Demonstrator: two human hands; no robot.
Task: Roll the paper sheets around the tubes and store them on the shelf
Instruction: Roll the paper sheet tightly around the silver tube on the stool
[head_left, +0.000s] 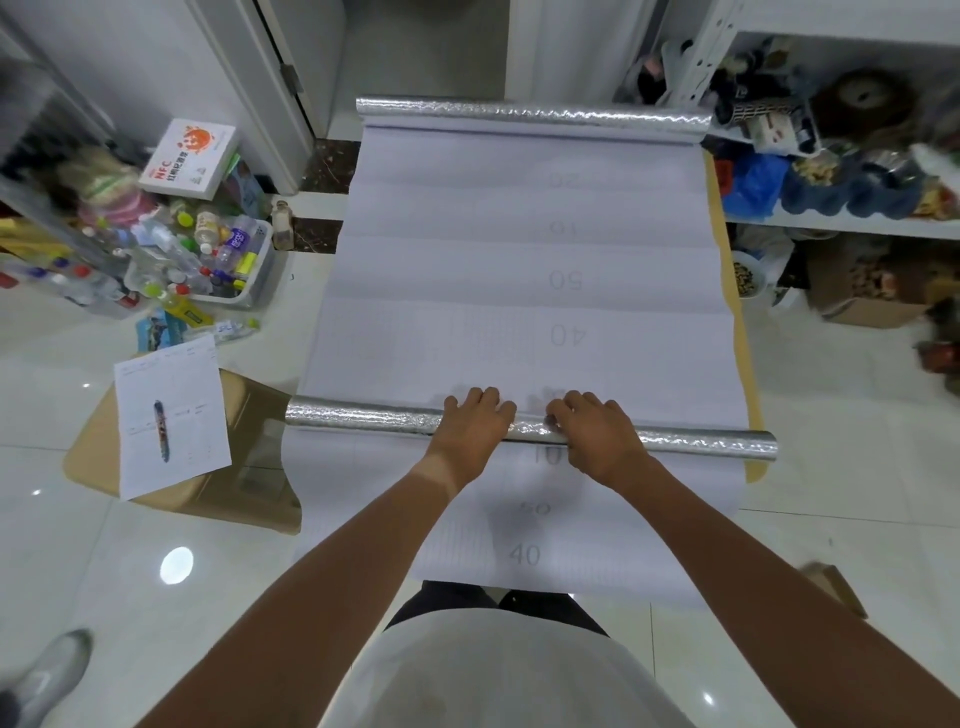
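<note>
A long white paper sheet (519, 260) printed with faint numbers lies flat on the floor, running away from me. A silver foil-covered roll (363, 418) lies across it near me. My left hand (475, 423) and my right hand (597, 434) rest side by side on the roll's middle, palms down with the fingers curled over its far side. A second silver roll (530, 111) lies across the sheet's far end. The sheet's near part passes under the near roll towards my knees.
A flat cardboard box (208, 467) with a printed paper on it lies at the left. A bin of bottles (208, 254) stands further back left. A white shelf (831, 223) crowded with goods stands at the right. A shoe (52, 670) shows at the bottom left.
</note>
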